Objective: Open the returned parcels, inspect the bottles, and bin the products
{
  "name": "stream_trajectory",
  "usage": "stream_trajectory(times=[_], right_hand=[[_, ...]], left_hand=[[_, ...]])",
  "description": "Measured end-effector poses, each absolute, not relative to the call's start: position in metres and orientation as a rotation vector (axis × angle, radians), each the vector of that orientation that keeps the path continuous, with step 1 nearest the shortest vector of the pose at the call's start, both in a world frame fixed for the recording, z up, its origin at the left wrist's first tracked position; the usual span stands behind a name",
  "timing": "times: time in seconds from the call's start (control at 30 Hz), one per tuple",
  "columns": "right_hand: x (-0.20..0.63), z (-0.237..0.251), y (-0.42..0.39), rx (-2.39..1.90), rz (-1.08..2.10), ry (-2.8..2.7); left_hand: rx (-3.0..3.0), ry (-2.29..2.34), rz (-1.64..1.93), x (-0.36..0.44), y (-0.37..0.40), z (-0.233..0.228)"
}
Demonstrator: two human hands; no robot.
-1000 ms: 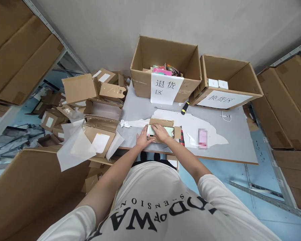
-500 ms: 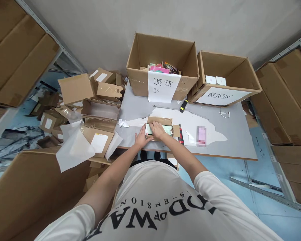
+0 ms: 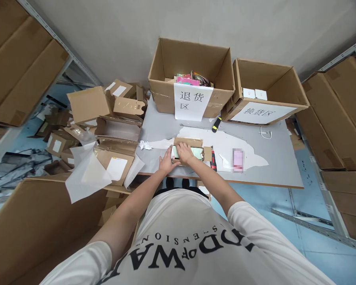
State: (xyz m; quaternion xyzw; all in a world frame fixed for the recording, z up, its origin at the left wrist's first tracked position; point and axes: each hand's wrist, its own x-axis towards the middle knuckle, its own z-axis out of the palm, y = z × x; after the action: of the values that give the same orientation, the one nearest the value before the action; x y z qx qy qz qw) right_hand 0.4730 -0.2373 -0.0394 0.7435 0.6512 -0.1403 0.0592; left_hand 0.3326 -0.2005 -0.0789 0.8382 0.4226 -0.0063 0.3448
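A small open cardboard box (image 3: pixel 188 141) lies on the table near its front edge, its flaps standing out at the back and right. Inside it sits a flat pale green item (image 3: pixel 197 152), of a kind I cannot make out. My left hand (image 3: pixel 166 160) is closed around the left end of the box, the thumb along the near side. Reaching over the front, my right hand (image 3: pixel 184 152) has its fingers bent down onto the green item; its fingertips are partly hidden. A red and black object (image 3: pixel 213 160) rests just right of the box.
Two large cartons, one of colourful packages (image 3: pixel 163 93) and one with white boxes (image 3: pixel 273 105), stand at the back. A black and yellow cutter (image 3: pixel 216 124), a pink item (image 3: pixel 237 160) and crumpled paper (image 3: pixel 145 145) lie on the table (image 3: pixel 284 166). Opened cartons (image 3: pixel 89 105) pile up left.
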Motion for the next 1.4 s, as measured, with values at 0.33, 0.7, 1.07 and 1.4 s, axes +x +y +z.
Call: stream_trajectory(times=[0.33, 0.7, 1.07, 1.4], right_hand=[[0.457, -0.034, -0.226, 2.415, -0.391, 1.788], [0.446, -0.03, -0.217, 2.293, -0.386, 1.831], [0.445, -0.031, -0.224, 2.333, -0.378, 1.852], [0.443, -0.03, -0.217, 2.208, -0.334, 1.843]], left_hand=[[2.172, 1.071, 0.001, 0.331, -0.2, -0.077], [2.174, 1.088, -0.011, 0.331, -0.201, -0.077], [2.171, 1.047, 0.02, 0.331, -0.199, -0.081], [2.213, 1.023, 0.058, 0.329, -0.197, -0.083]])
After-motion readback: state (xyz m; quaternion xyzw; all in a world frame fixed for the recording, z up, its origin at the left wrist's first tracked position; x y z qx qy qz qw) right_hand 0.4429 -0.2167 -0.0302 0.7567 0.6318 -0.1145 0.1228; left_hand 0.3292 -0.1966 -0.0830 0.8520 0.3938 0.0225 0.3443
